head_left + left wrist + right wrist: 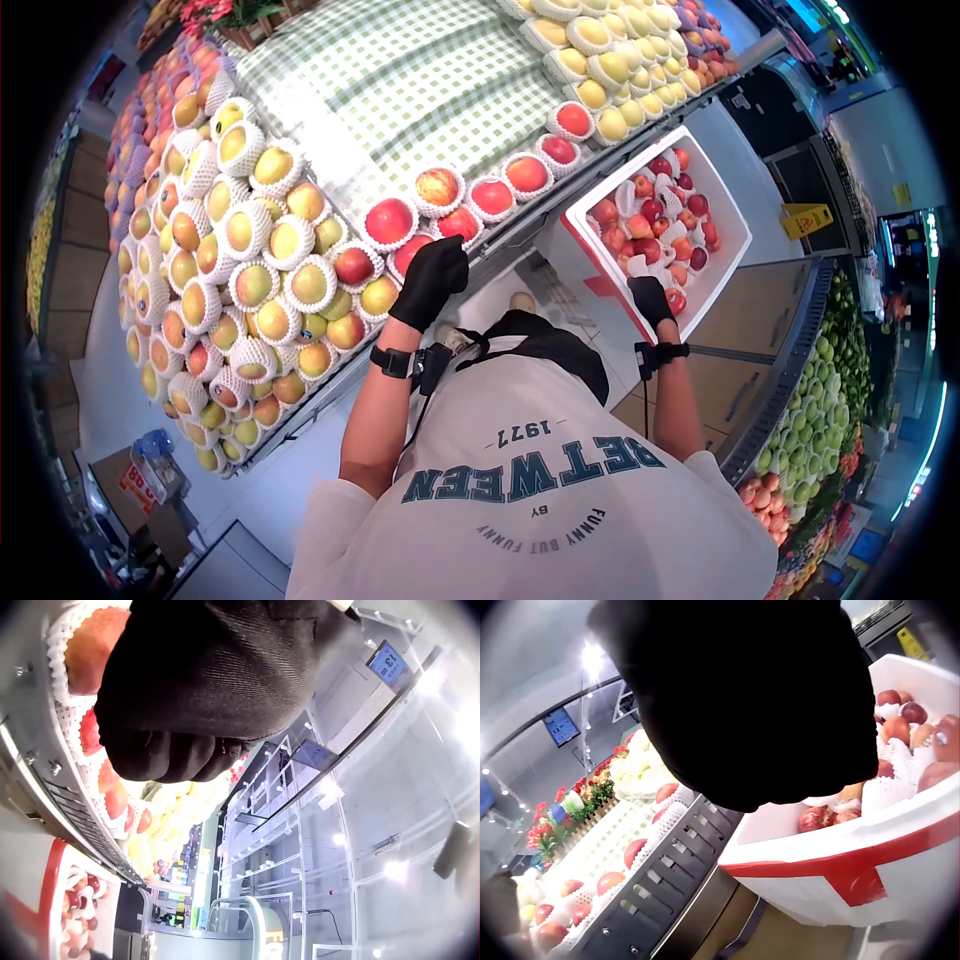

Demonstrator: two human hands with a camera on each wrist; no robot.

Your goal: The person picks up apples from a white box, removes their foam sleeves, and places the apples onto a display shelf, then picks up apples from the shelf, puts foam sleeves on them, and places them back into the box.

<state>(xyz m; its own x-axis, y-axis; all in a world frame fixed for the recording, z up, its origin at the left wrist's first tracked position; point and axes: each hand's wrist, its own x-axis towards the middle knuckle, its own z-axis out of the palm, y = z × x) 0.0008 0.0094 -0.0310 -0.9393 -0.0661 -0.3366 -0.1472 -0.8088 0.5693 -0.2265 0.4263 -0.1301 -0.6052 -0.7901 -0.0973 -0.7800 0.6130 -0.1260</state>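
My left hand (432, 283), in a black glove, is at the front rail of the fruit display, with its fingers curled in and no fruit showing in them. Close beside it, a red apple (408, 254) sits in a white foam net. More netted red apples (491, 198) line the rail. My right hand (652, 300), also gloved in black, reaches over the near side of a white foam box (722, 262) with red tape. A red apple (676, 302) lies right by its fingers. In the right wrist view this hand (757, 705) is a dark shape hiding its fingertips.
Yellow-red apples (240, 231) in foam nets are piled on the left. A green checkered cloth (400, 90) covers the display's middle, with pale yellow fruit (610, 68) beyond. Loose red apples (652, 210) and foam nets fill the box. Green fruit (800, 430) stands behind on the right.
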